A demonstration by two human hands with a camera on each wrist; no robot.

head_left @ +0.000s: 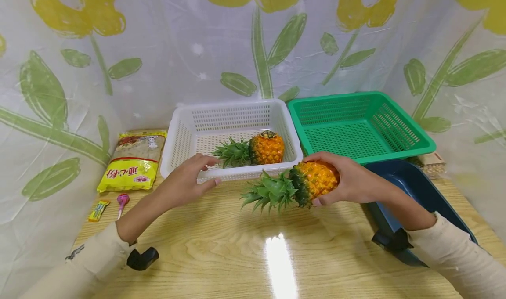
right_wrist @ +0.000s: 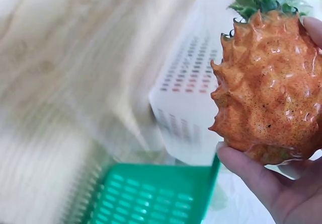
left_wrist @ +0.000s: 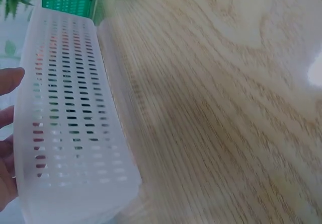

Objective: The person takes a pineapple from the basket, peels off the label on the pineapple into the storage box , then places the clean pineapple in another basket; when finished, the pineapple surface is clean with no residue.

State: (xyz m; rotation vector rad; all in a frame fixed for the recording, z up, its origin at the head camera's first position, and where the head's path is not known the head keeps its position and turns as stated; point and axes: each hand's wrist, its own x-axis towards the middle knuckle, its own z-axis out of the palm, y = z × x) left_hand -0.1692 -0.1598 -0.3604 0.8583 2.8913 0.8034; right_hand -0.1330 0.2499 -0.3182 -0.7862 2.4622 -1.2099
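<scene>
My right hand (head_left: 352, 178) grips a small orange pineapple (head_left: 316, 178) by its fruit end, its leafy green crown pointing left, in front of the white basket. Close up in the right wrist view, thumb and fingers hold the same pineapple (right_wrist: 269, 88) around its base. A second pineapple (head_left: 269, 149) lies on its side inside the white plastic basket (head_left: 233, 171), crown to the left. At that basket's front left rim hovers my left hand (head_left: 183, 180), fingers and thumb apart with nothing between them. Whether its fingers touch the rim, I cannot tell.
Right of the white basket is a green basket (head_left: 336, 136), with a dark blue tray (head_left: 431, 198) before it. A yellow food bag (head_left: 132, 163), a lollipop (head_left: 123, 200) and a small yellow packet (head_left: 98, 211) lie at left. A flowered curtain (head_left: 166, 66) hangs behind.
</scene>
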